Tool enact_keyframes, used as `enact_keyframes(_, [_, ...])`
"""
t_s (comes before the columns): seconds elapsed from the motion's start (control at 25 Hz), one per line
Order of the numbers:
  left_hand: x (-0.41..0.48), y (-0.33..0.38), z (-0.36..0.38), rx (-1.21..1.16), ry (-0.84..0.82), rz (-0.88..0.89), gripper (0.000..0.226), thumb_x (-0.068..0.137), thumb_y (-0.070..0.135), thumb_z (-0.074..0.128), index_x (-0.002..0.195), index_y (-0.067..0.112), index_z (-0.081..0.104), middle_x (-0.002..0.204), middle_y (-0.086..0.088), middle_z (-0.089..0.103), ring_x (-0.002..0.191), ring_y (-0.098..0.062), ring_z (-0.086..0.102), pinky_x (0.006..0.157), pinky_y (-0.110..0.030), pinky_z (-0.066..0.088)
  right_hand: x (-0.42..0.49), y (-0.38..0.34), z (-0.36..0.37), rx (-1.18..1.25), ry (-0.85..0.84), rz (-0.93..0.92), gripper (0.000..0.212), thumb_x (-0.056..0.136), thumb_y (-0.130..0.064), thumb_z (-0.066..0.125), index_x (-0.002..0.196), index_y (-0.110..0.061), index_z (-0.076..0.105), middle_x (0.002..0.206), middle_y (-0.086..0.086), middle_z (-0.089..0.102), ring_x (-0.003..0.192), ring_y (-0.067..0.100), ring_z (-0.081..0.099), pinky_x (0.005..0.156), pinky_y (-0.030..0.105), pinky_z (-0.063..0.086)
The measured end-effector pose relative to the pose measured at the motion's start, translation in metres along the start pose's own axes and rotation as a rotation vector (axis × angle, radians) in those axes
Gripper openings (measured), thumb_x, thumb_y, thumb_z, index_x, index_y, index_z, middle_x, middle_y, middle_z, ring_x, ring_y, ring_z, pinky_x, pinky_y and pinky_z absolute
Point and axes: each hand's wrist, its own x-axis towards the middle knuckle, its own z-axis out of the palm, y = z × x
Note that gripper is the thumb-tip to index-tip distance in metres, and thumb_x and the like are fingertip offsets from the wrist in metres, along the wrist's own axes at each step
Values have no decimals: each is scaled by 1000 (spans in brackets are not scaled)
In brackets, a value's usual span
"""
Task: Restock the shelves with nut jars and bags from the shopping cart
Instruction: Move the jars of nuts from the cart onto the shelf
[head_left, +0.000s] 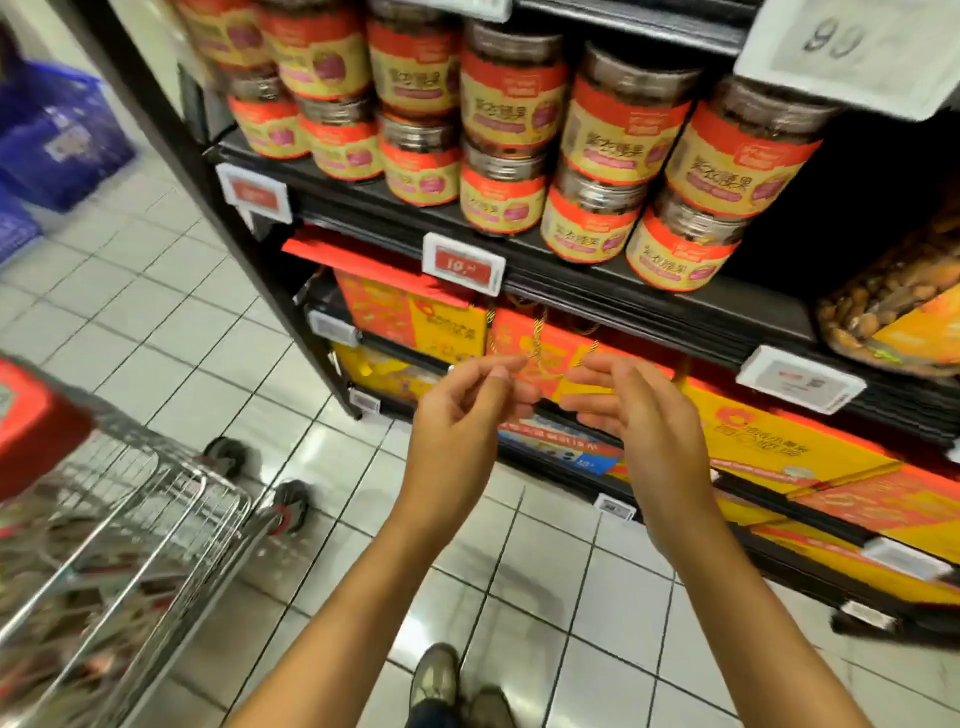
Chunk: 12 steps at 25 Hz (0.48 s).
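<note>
Mostly, jars (618, 124) crowded the shelf (675, 306); our left hand (457, 410) and right hand (639, 410) hovered empty, fingers loose, while the cart (171, 470) held more.

The black shelf (748, 306) carries jars (592, 223) stacked two high, with a bag (893, 306) of nuts at the right. Lower shelves (779, 501) hold orange-yellow boxes (779, 447). A cart (130, 519) stands on the tiled floor (182, 322).

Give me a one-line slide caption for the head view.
Left hand and right hand hover empty below nut jars stacked two high on the shelf, shopping cart at lower left.
</note>
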Motion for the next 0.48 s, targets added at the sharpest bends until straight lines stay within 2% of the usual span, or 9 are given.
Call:
enact_keyframes(0.12, [-75,31,-67,21,173,-123,22,97,3,41,95,6,62,72,-6,65,61,-8,60,64,-12,48,-61,-18,50,-42,-303,59,22,98,-25,42,97,-19,63,93,-1,70,79,13,69,73,22,53])
enact_keyframes(0.24, [-160,64,-146,-22,415,-196,23,97,2,39,99,0,61,74,-7,64,61,-10,60,68,-17,50,-118,-49,120,-75,-581,65,27,88,-33,39,93,-24,63,91,-2,70,79,11,68,72,18,52])
enact_keyframes(0.36, [-232,81,-221,-81,696,-192,24,96,0,39,98,0,63,73,-7,65,57,-6,61,63,-14,52,-168,-73,204,-88,-831,46,26,86,-33,40,90,-26,64,87,-4,70,78,10,67,69,15,50])
enact_keyframes(0.48, [-283,87,-301,-129,923,-181,24,96,4,42,90,9,65,70,-1,68,59,-7,62,60,-15,52,-218,-82,294,-112,-1078,-6,22,89,-29,43,89,-28,65,86,-6,71,80,9,68,69,15,50])
